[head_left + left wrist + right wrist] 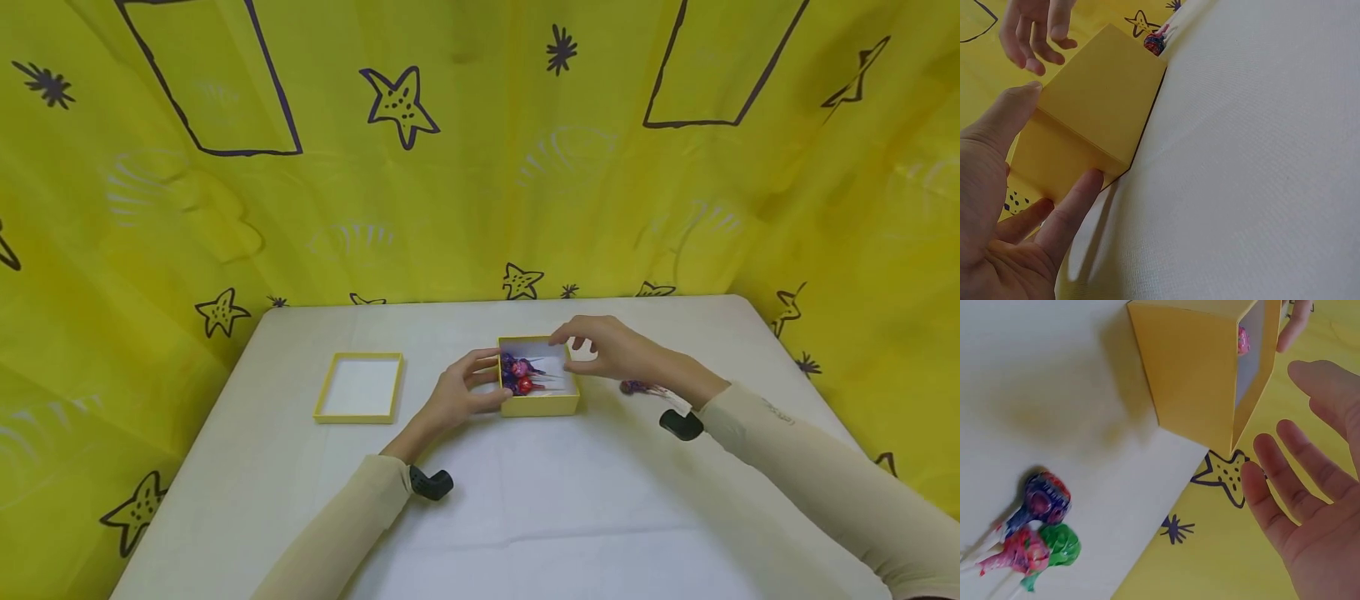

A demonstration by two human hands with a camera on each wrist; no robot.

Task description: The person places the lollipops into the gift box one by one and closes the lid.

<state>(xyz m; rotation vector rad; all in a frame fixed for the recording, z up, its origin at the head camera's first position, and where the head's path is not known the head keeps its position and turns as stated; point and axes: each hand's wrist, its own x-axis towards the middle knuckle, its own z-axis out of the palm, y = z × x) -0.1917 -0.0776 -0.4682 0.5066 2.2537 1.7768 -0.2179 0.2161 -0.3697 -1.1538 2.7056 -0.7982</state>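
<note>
A yellow box (540, 406) stands open at the top, with several wrapped lollipops (522, 375) lying inside, heads toward its left wall. My left hand (456, 392) rests its spread fingers and thumb against the box's left side; the left wrist view shows fingertips (1094, 177) touching the yellow wall. Over the box's right part hovers my right hand (611, 348), fingers loosely bent. In the right wrist view this hand (1310, 506) is apart from the box (1188, 369) and holds nothing.
A shallow yellow-rimmed lid (358, 419) with a white inside lies left of the box. Blue, pink and green lollipops (1047, 499) lie on the white table (525, 500) to the right, partly under my right forearm. Yellow patterned cloth (465, 208) hangs behind and beside the table.
</note>
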